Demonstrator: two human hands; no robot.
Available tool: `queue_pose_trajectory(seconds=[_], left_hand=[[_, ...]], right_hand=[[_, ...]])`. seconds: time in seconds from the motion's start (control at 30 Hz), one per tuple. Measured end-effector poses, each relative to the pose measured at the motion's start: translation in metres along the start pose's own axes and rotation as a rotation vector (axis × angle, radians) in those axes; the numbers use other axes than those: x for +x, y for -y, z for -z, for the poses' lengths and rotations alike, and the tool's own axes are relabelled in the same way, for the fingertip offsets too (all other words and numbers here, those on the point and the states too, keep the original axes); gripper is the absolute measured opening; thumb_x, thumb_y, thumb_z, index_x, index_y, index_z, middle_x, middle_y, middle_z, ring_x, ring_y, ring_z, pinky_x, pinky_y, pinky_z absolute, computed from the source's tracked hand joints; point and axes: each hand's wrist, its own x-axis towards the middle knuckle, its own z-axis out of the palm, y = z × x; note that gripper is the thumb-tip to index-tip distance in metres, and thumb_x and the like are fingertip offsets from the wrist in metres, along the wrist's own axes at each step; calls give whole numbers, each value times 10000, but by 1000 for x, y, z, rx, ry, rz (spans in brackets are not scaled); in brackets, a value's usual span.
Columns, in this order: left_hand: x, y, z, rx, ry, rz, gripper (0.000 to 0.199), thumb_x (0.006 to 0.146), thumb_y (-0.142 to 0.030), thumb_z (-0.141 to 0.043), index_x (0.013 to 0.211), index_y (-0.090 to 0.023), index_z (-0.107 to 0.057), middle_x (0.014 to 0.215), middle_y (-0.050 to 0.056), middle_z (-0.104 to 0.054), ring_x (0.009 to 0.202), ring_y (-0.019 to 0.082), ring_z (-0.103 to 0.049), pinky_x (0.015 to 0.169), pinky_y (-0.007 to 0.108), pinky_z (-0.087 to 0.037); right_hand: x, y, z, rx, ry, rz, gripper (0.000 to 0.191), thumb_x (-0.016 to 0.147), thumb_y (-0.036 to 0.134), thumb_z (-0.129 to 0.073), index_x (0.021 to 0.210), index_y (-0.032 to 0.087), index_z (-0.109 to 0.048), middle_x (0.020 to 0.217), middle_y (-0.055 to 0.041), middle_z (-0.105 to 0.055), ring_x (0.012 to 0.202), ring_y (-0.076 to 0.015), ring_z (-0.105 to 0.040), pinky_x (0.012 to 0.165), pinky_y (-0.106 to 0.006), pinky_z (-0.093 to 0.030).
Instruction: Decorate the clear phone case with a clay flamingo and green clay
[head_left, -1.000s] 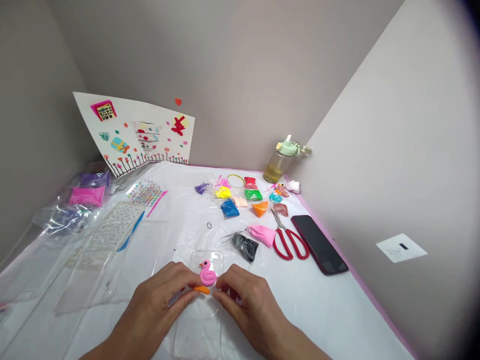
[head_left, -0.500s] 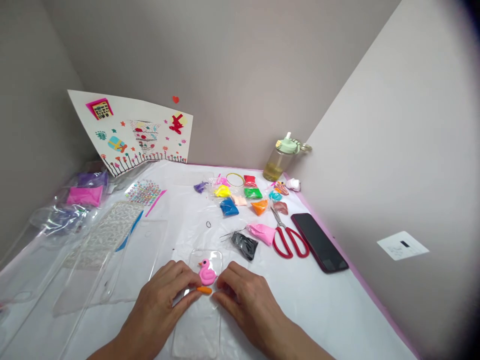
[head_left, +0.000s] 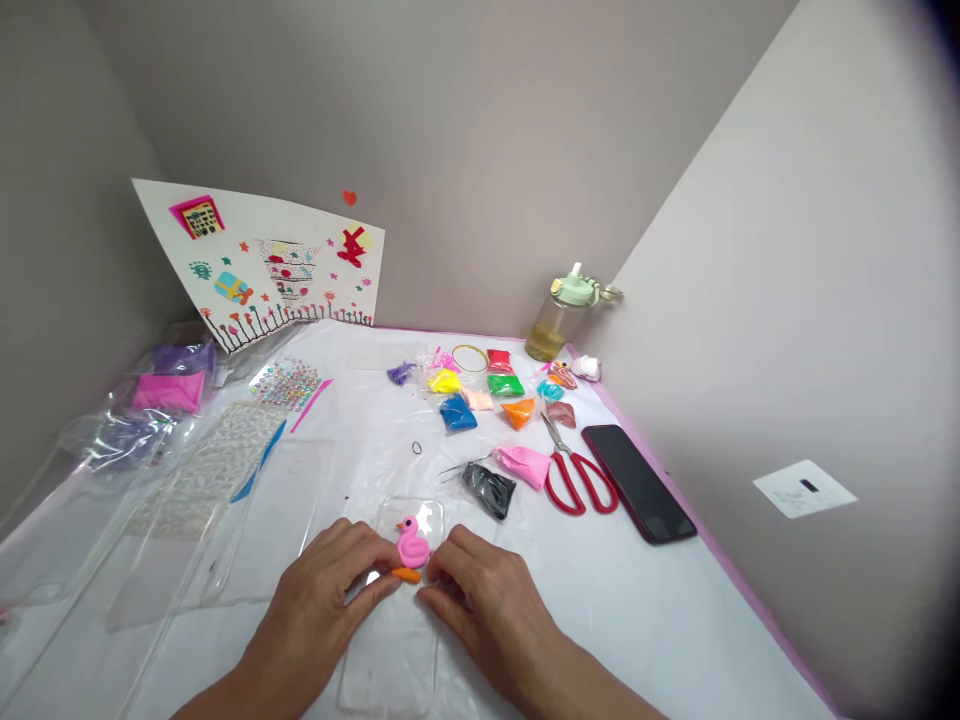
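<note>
A clear phone case (head_left: 386,665) lies flat at the table's front, with a pink clay duck (head_left: 413,545) on its upper part. Just below the duck is a small orange clay strip (head_left: 406,576). My left hand (head_left: 319,600) pinches the strip's left end between thumb and forefinger. My right hand (head_left: 491,610) is curled at the right of the duck and strip, its thumb and forefinger slightly apart with nothing seen between them.
Red-handled scissors (head_left: 574,475), a dark phone (head_left: 639,485), and black (head_left: 490,490) and pink (head_left: 523,465) clay packets lie right of centre. Further back are several coloured clay packets and a bottle (head_left: 555,320). Clear cases (head_left: 281,510) and beads (head_left: 287,385) lie left.
My right hand has shifted slightly left and closer to the duck. The orange strip sits marginally higher and further left in view, tilted a little more.
</note>
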Motion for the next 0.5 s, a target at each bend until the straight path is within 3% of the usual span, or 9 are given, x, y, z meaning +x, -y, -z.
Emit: queue_pose_trajectory(seconds=[0.13,0.37,0.5], left_hand=[[-1,-2,0,23,-24,76,68,915,-327,-646,906,-269,-610,838,-30,-633,781,190,-586,707,279,-455],[0,-6,-1,57,-22,143,127,874,-344,-666,857,-257,-575,776,-42,-612,722,179,-588,664,268,-448],[1,-10,-2,75,-7,180,159,878,-348,-640,801,-248,-544,693,-67,-598,612,152,-564,590,249,-412]], right_hand=[[0,1,1,14,6,-48,179,837,150,-740,881,205,-575,854,6,-612,699,-164,-602,601,-262,-415],[2,6,1,36,29,-125,458,800,184,-798,1138,198,-490,1137,-88,-546,891,-236,-644,730,-377,-540],[5,7,0,32,60,-127,442,820,206,-778,1146,206,-479,1162,-90,-525,909,-248,-652,735,-403,-563]])
